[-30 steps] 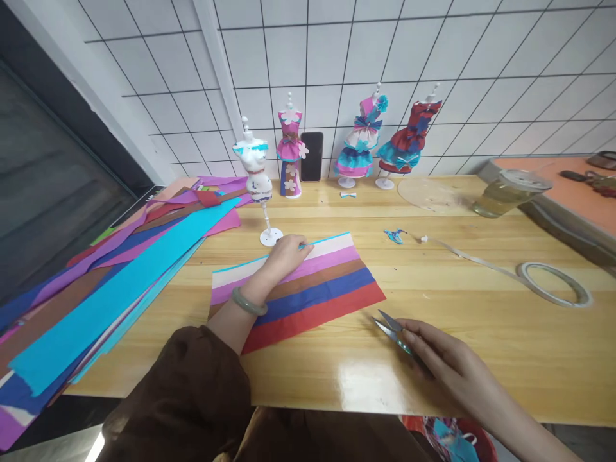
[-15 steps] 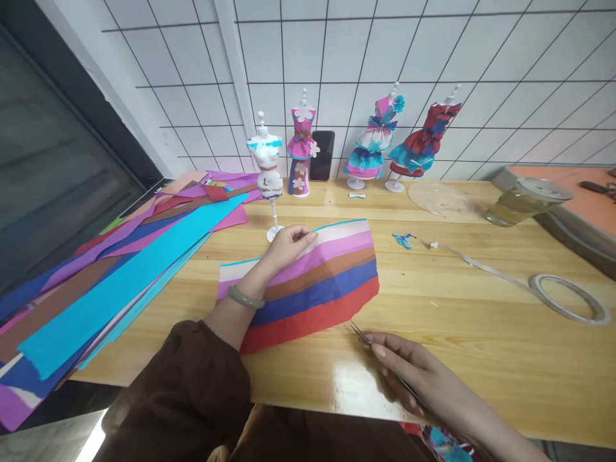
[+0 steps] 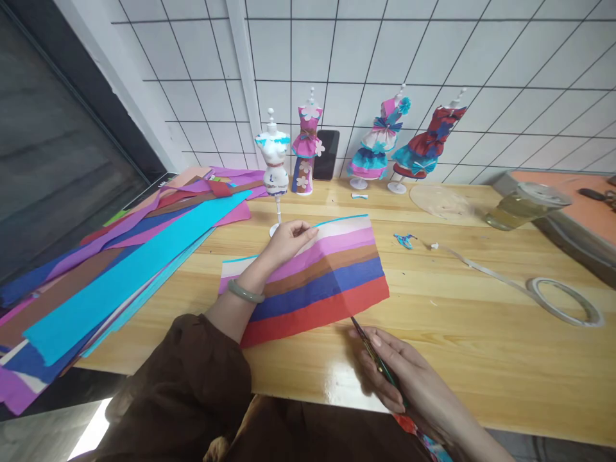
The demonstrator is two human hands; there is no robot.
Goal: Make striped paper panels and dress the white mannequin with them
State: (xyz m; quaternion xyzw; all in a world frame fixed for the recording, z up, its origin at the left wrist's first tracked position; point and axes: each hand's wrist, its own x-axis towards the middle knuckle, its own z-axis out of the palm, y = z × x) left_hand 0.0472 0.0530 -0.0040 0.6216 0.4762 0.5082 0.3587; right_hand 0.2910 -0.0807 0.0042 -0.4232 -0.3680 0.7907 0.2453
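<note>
A striped sheet [image 3: 327,276] in white, pink, brown, blue and red, with a thin cyan upper edge, slants over the wooden table. My left hand [image 3: 289,244], a bangle on its wrist, pinches the sheet near its upper edge between thumb and fingers. Slim pointed tweezers [image 3: 373,353] are gripped in my right hand [image 3: 394,366], their tips by the sheet's red lower edge. Whether the tips touch the sheet I cannot tell. Just behind my left hand stands a white mannequin [image 3: 275,160] with cyan at its chest.
Long colored strips [image 3: 144,250] lie heaped at the left. Several dressed mannequins and a phone [image 3: 326,155] stand by the tiled wall. On the right are a tape roll [image 3: 594,314], a clear cup [image 3: 524,205], a small blue scrap [image 3: 405,240] and a translucent round sheet [image 3: 440,201].
The right end of the striped sheet reaches further right and lies flatter. My right hand has turned a little with the tweezers. The whole view has shifted slightly.
</note>
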